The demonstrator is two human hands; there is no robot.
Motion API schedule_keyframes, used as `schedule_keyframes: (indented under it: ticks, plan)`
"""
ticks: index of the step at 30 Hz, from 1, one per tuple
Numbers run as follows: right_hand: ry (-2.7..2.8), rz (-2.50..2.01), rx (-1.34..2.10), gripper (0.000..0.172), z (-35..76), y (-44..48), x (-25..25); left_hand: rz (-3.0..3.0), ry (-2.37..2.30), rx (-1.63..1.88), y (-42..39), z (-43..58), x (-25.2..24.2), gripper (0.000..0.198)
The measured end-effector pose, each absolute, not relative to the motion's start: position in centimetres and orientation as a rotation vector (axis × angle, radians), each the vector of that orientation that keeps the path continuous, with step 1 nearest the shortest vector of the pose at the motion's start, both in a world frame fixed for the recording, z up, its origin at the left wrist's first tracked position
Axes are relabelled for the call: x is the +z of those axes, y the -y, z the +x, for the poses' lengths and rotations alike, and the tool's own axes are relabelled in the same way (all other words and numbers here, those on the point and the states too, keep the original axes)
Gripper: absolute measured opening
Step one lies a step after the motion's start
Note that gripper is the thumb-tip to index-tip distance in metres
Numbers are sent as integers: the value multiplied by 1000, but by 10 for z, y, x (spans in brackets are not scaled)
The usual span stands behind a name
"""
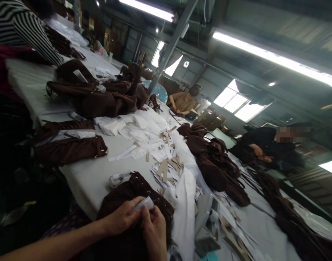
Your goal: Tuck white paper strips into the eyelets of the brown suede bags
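Note:
My left hand (124,217) and my right hand (155,226) meet in the lower middle, fingers pinched around a small whitish wrapping piece (143,205). It looks rolled or folded; whether it is plastic or paper I cannot tell. Directly beneath lies a dark brown bag (114,201) with metal eyelets along its upper edge, at the near side of the table. Just beyond the bag is a small clear packet (119,179). My right palm faces away, so part of its grip is hidden.
Cardboard strips (166,170) and white paper (138,125) litter the white table (81,181). Brown bags (100,98) are heaped at the far left, with more bags (215,163) on the right. Co-workers stand at left in a striped sleeve (27,29), at back, and at right.

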State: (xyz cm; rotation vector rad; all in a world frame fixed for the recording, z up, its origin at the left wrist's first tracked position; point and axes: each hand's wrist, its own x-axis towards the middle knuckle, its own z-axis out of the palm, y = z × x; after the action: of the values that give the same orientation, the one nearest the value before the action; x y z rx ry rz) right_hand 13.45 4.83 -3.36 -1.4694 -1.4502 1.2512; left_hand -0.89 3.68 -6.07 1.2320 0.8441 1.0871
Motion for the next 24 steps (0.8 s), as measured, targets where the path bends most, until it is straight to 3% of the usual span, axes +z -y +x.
schedule_keyframes:
  ticks: [5,11,20,22,24]
  plan:
    - [1105,-1266,1484,42,124,-50,-50,1143,-899,1066,-40,-8,-60,44]
    - [1035,-1280,1468,41,128,-51,-63,979,-972,947,-40,-6,-69,44]
    - [1137,-1367,1322,46,125,-43,-65,884,-1025,1094,-21,1,-81,44]
    - [1158,-1442,1197,49,142,-41,-56,936,-1025,1083,-19,0,-86,43]
    - [1137,-1585,848,53,176,-41,-42,985,-1014,1062,-19,-1,-90,43]
